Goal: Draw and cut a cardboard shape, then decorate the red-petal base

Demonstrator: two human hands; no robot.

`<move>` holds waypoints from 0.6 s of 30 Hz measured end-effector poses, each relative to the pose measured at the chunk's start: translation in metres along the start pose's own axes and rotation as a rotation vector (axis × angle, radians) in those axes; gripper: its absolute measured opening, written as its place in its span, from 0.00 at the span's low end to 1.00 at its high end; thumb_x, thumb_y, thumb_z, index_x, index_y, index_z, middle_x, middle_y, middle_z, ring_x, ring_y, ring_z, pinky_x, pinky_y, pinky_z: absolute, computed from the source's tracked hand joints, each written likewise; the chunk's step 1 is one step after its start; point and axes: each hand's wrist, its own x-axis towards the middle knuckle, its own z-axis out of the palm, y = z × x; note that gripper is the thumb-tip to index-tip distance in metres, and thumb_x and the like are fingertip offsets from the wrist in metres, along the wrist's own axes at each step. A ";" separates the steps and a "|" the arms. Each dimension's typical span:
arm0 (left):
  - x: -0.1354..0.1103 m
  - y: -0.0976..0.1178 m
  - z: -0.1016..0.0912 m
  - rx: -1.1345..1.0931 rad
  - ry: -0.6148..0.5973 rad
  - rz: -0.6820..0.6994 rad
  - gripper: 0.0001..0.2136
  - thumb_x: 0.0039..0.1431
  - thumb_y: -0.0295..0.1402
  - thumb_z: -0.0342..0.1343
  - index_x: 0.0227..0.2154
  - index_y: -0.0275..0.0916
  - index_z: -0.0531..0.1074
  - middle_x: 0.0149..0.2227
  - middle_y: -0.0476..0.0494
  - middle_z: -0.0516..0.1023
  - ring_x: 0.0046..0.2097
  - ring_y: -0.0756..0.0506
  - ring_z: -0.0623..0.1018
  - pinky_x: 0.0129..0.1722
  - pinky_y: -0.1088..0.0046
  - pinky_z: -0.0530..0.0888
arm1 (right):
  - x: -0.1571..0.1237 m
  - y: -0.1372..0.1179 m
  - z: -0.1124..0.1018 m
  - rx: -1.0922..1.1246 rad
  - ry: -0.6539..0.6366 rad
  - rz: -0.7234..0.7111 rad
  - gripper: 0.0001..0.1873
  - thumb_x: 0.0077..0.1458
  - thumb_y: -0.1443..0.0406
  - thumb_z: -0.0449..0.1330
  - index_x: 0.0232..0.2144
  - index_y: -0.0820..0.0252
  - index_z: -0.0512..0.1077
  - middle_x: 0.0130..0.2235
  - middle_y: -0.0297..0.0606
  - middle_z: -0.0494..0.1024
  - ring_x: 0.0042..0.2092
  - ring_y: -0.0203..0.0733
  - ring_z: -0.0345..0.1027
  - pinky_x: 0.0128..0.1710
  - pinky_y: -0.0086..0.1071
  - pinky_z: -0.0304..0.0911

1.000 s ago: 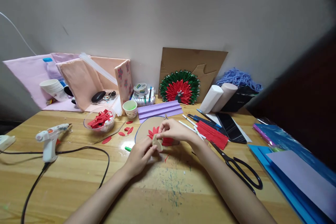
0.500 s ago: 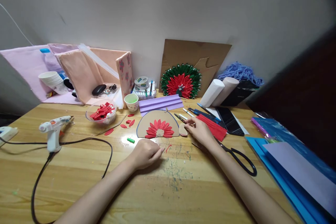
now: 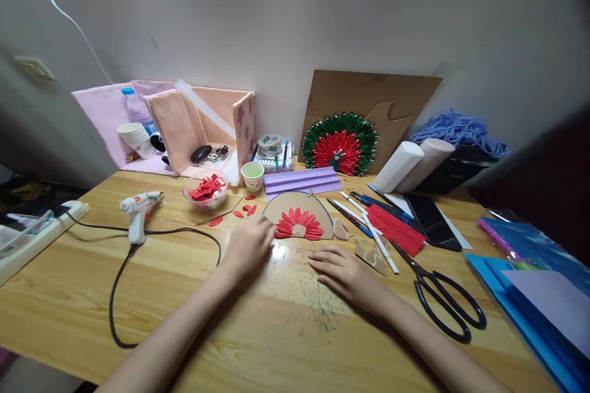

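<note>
A half-round cardboard piece [image 3: 282,209] with a red petal flower [image 3: 298,225] glued on it lies at the table's middle. My left hand [image 3: 250,245] rests knuckles up at its left edge, fingers curled under; what they hold, if anything, is hidden. My right hand [image 3: 343,270] lies flat on the table just in front of the flower, fingers stretched to the left, holding nothing. A small cardboard cut-out [image 3: 341,230] and a larger cardboard scrap [image 3: 371,254] lie right of the flower, close to my right hand.
Black scissors [image 3: 445,298], white sticks [image 3: 375,234] and red paper strips [image 3: 397,229] lie to the right, with blue sheets [image 3: 520,258] beyond. To the left are a glue gun [image 3: 137,212] with its black cable [image 3: 117,276], a bowl of red petals [image 3: 207,191], a paper cup [image 3: 252,175] and a power strip [image 3: 32,234].
Both hands let go of the small cardboard piece, now lying right of the flower. My left hand moved up to the flower's left edge; my right hand came back and flattened.
</note>
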 end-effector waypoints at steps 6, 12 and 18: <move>0.010 -0.050 0.007 0.097 0.076 -0.323 0.05 0.57 0.32 0.52 0.31 0.36 0.71 0.33 0.39 0.73 0.38 0.42 0.71 0.35 0.68 0.67 | 0.013 0.000 0.000 0.013 0.165 -0.047 0.10 0.59 0.67 0.54 0.39 0.54 0.74 0.41 0.42 0.78 0.44 0.44 0.68 0.43 0.40 0.67; 0.018 -0.049 0.010 -0.035 0.098 -0.372 0.05 0.55 0.27 0.53 0.26 0.36 0.71 0.32 0.39 0.74 0.39 0.40 0.73 0.38 0.65 0.68 | 0.041 -0.012 -0.014 0.122 0.309 -0.050 0.06 0.57 0.69 0.56 0.34 0.57 0.73 0.36 0.41 0.77 0.41 0.44 0.69 0.41 0.40 0.65; 0.016 -0.026 -0.004 -0.351 0.100 -0.385 0.08 0.58 0.35 0.53 0.31 0.36 0.73 0.30 0.44 0.79 0.32 0.46 0.77 0.32 0.72 0.73 | 0.069 -0.021 -0.026 0.488 0.398 0.323 0.08 0.56 0.62 0.58 0.35 0.57 0.74 0.38 0.41 0.78 0.39 0.43 0.72 0.40 0.38 0.67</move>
